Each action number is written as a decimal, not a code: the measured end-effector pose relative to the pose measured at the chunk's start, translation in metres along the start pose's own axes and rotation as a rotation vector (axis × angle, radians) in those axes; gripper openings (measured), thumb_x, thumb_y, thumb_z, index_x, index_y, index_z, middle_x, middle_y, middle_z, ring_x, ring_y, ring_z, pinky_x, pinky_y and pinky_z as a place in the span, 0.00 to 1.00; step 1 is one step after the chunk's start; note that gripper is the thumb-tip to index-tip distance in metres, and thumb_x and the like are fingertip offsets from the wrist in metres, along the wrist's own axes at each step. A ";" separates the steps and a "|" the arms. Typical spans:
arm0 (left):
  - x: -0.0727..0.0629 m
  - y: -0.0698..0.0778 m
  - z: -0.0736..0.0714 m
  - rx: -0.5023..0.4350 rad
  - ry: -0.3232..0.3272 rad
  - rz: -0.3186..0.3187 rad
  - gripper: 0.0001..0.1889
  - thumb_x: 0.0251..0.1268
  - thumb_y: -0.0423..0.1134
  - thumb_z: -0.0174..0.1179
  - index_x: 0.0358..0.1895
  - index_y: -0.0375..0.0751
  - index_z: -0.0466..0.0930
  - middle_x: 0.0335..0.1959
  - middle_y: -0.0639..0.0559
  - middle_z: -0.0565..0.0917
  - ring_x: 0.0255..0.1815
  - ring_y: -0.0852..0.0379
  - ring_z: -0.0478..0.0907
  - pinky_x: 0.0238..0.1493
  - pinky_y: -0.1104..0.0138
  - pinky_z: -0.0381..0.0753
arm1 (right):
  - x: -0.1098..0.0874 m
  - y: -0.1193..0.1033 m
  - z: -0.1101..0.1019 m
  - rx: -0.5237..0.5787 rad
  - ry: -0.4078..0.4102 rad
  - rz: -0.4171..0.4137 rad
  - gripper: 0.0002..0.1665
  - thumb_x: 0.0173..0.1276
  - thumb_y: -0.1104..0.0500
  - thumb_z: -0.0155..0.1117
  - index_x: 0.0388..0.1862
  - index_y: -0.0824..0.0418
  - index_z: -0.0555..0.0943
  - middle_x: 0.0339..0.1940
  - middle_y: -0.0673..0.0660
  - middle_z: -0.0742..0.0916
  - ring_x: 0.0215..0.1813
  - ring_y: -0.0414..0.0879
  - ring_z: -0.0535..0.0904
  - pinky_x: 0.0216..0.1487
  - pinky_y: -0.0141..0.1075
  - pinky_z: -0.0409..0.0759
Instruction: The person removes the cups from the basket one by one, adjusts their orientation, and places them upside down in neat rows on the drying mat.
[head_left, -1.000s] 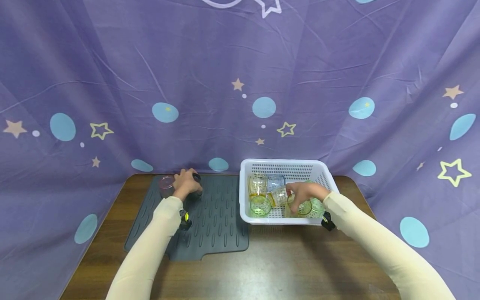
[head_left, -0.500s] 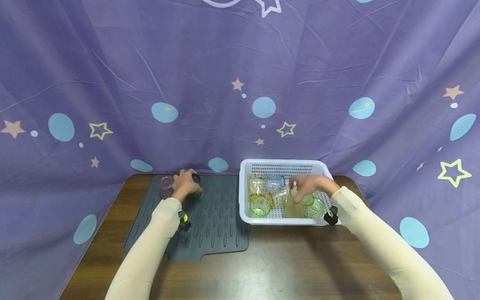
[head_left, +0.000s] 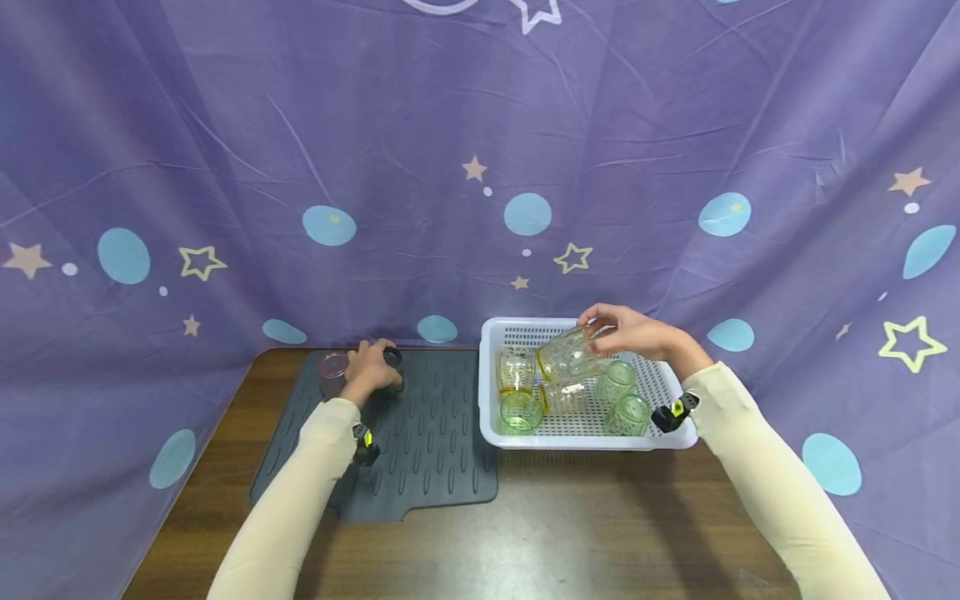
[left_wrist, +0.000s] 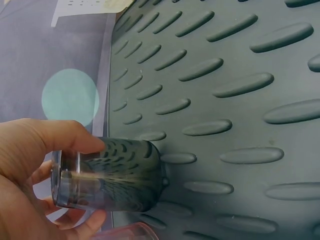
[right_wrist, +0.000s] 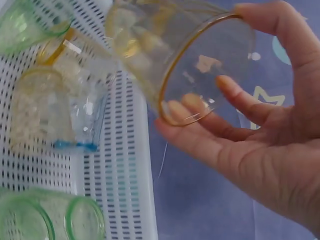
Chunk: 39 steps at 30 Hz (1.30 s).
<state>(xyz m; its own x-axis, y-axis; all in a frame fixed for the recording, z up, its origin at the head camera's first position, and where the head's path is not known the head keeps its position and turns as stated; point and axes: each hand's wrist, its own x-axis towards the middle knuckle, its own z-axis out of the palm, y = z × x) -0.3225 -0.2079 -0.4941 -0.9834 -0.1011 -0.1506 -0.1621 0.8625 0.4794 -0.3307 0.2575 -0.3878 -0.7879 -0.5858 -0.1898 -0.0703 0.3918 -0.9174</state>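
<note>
At the back of a dark grey drying mat, my left hand grips a dark smoky glass tumbler. Its thumb and fingers curl round the tumbler, whose base meets the ribbed mat in the left wrist view. My right hand holds a clear yellow tumbler over the white basket. That tumbler is tilted on its side, thumb and fingers at its amber rim. Below it in the basket lie more yellow tumblers, green tumblers and a blue-rimmed tumbler.
A pinkish-purple glass stands on the mat just left of my left hand. The wooden table extends in front of mat and basket. A purple patterned curtain hangs behind the table.
My right hand has lifted the yellow tumbler from the basket's front right and tilted it, moving it back and left. Green tumblers beneath now show. The left hand has stayed put.
</note>
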 end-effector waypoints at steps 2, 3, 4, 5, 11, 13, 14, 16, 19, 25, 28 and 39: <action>0.000 -0.002 0.000 -0.019 -0.003 0.012 0.40 0.52 0.34 0.71 0.72 0.42 0.68 0.69 0.28 0.64 0.66 0.26 0.61 0.57 0.37 0.73 | 0.001 -0.001 0.001 0.089 0.028 -0.026 0.31 0.67 0.68 0.62 0.67 0.72 0.65 0.54 0.64 0.77 0.49 0.45 0.82 0.52 0.40 0.85; -0.001 -0.003 0.000 -0.028 -0.002 0.018 0.40 0.51 0.34 0.71 0.72 0.41 0.68 0.69 0.28 0.64 0.66 0.26 0.61 0.58 0.37 0.73 | 0.001 -0.002 0.001 0.138 0.039 -0.041 0.30 0.68 0.69 0.60 0.67 0.72 0.64 0.54 0.63 0.76 0.50 0.45 0.82 0.53 0.40 0.85; -0.001 -0.004 -0.001 -0.036 -0.003 0.022 0.41 0.51 0.34 0.71 0.73 0.41 0.68 0.69 0.28 0.64 0.66 0.26 0.61 0.58 0.37 0.73 | 0.001 -0.002 0.002 0.192 0.045 -0.057 0.29 0.69 0.69 0.58 0.67 0.72 0.64 0.54 0.62 0.77 0.51 0.45 0.83 0.53 0.40 0.85; -0.001 -0.004 -0.001 -0.041 -0.001 0.026 0.41 0.51 0.34 0.71 0.73 0.41 0.68 0.69 0.28 0.64 0.66 0.26 0.61 0.59 0.37 0.73 | 0.001 -0.003 0.002 0.244 0.048 -0.076 0.28 0.71 0.69 0.57 0.67 0.71 0.63 0.55 0.61 0.77 0.52 0.45 0.83 0.54 0.40 0.85; -0.002 -0.005 -0.001 -0.081 -0.001 0.042 0.42 0.51 0.36 0.71 0.73 0.39 0.66 0.68 0.27 0.65 0.66 0.27 0.61 0.62 0.37 0.72 | 0.001 -0.007 0.004 0.568 0.024 -0.203 0.19 0.75 0.69 0.53 0.62 0.60 0.68 0.51 0.52 0.84 0.56 0.47 0.86 0.56 0.41 0.85; -0.002 -0.005 -0.002 -0.099 -0.007 0.049 0.42 0.53 0.38 0.71 0.74 0.38 0.65 0.68 0.26 0.65 0.67 0.27 0.60 0.62 0.37 0.72 | 0.002 -0.008 0.004 0.657 0.010 -0.238 0.18 0.75 0.69 0.52 0.60 0.58 0.70 0.49 0.53 0.85 0.54 0.49 0.87 0.56 0.41 0.85; -0.002 -0.005 -0.002 -0.113 -0.012 0.052 0.42 0.55 0.39 0.71 0.75 0.38 0.64 0.69 0.26 0.64 0.67 0.27 0.60 0.63 0.37 0.71 | 0.003 -0.009 0.005 0.692 0.006 -0.249 0.17 0.75 0.69 0.52 0.59 0.57 0.71 0.49 0.53 0.86 0.54 0.49 0.87 0.56 0.41 0.85; -0.003 -0.004 -0.003 -0.138 -0.014 0.064 0.42 0.57 0.41 0.70 0.75 0.37 0.63 0.69 0.25 0.63 0.68 0.26 0.59 0.63 0.37 0.71 | 0.005 -0.011 0.005 0.740 0.002 -0.268 0.17 0.74 0.69 0.51 0.58 0.56 0.73 0.49 0.55 0.87 0.53 0.49 0.87 0.56 0.42 0.85; -0.005 -0.002 -0.004 -0.166 -0.001 0.084 0.41 0.60 0.44 0.67 0.76 0.36 0.61 0.69 0.24 0.62 0.68 0.24 0.58 0.65 0.36 0.68 | 0.008 -0.013 0.006 0.782 -0.006 -0.288 0.18 0.74 0.69 0.50 0.59 0.56 0.74 0.52 0.55 0.87 0.53 0.49 0.87 0.57 0.43 0.85; -0.005 0.015 -0.001 -0.221 0.134 0.104 0.39 0.61 0.45 0.62 0.75 0.36 0.62 0.70 0.26 0.63 0.69 0.27 0.57 0.68 0.36 0.62 | 0.010 -0.017 0.011 0.866 -0.027 -0.294 0.19 0.73 0.68 0.51 0.59 0.56 0.76 0.56 0.56 0.86 0.55 0.51 0.85 0.59 0.43 0.84; -0.007 0.033 -0.004 -0.290 0.226 0.147 0.37 0.61 0.43 0.62 0.74 0.37 0.65 0.70 0.28 0.64 0.70 0.29 0.58 0.68 0.38 0.63 | 0.011 -0.020 0.014 0.894 -0.048 -0.309 0.19 0.73 0.67 0.51 0.60 0.56 0.76 0.56 0.56 0.86 0.56 0.50 0.84 0.60 0.42 0.83; -0.043 0.112 -0.024 -0.748 0.178 0.454 0.36 0.66 0.38 0.65 0.76 0.41 0.61 0.69 0.37 0.69 0.72 0.39 0.67 0.72 0.43 0.68 | 0.021 -0.033 0.031 1.020 -0.079 -0.268 0.26 0.69 0.63 0.65 0.65 0.59 0.72 0.58 0.61 0.85 0.57 0.53 0.83 0.62 0.47 0.82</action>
<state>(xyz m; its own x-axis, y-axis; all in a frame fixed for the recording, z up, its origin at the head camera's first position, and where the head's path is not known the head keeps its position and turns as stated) -0.3002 -0.1185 -0.4127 -0.9539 0.0423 0.2972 0.2961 0.2949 0.9085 -0.3256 0.2104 -0.3723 -0.7781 -0.6239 0.0735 0.3406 -0.5173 -0.7851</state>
